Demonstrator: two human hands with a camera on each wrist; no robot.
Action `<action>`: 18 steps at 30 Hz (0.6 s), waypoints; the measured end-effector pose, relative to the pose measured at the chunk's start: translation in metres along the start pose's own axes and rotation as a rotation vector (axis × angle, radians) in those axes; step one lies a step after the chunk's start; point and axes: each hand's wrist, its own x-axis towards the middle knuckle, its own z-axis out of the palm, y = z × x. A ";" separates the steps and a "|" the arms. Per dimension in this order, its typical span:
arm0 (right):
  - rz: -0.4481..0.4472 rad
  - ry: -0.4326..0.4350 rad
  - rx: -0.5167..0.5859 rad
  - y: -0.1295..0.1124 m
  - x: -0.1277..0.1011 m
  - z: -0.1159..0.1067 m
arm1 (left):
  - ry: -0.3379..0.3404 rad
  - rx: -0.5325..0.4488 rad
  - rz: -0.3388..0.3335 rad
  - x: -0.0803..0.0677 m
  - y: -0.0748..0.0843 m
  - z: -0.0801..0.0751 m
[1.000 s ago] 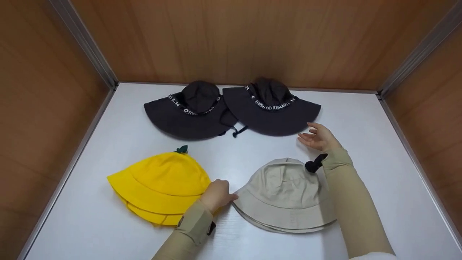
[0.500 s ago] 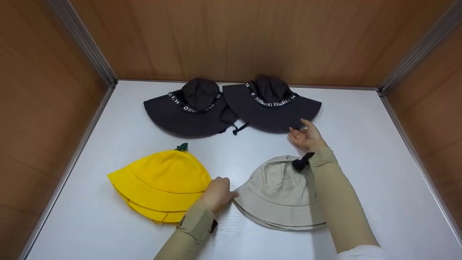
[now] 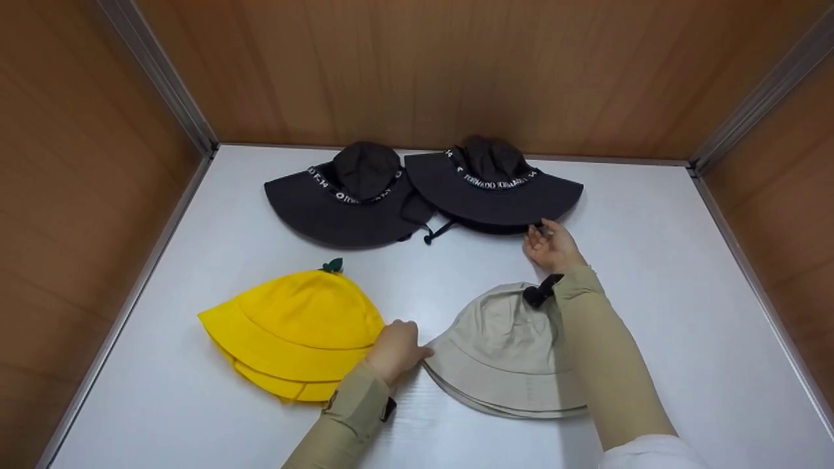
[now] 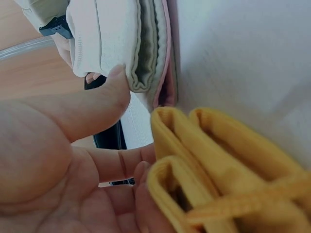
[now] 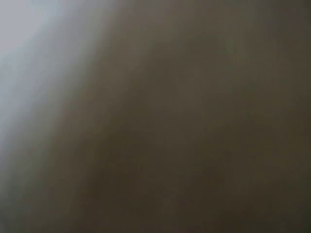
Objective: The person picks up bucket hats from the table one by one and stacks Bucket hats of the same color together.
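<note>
My right hand [image 3: 554, 247] pinches the front right brim edge of a dark wide-brimmed hat [image 3: 502, 205] with a lettered band. That brim stands slightly raised, showing a dark underside. Between a yellow bucket hat [image 3: 303, 326] and a beige bucket hat [image 3: 505, 352] lies my left hand [image 3: 394, 348]. In the left wrist view its thumb [image 4: 114, 92] touches the beige brim layers [image 4: 146, 43], while the fingers rest against the folded yellow brim [image 4: 194, 160]. The right wrist view is too dark and blurred to make anything out.
A second dark hat [image 3: 355, 208] sits left of the first, partly under its brim, with a cord and toggle [image 3: 428, 238] between them. Wooden panels [image 3: 417, 71] enclose the white table [image 3: 163, 378]. The right forearm passes over the beige hat's right side.
The right hand has moved left to the right-hand dark hat and taken its brim edge, which has risen a little. The left hand stays in place.
</note>
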 end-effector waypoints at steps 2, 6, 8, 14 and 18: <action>-0.002 0.000 0.019 0.002 -0.001 0.000 | 0.003 0.010 0.005 -0.002 0.001 -0.002; -0.021 0.007 0.024 0.004 0.000 0.000 | -0.001 0.033 0.007 -0.003 0.002 -0.001; -0.038 0.019 -0.002 0.005 0.001 0.002 | -0.004 0.034 0.004 -0.003 0.002 -0.001; -0.093 -0.007 -0.107 0.013 0.007 0.013 | -0.004 0.047 0.002 -0.002 0.001 -0.001; -0.095 -0.083 -0.080 0.018 0.012 0.019 | -0.004 0.040 0.000 -0.001 -0.001 0.000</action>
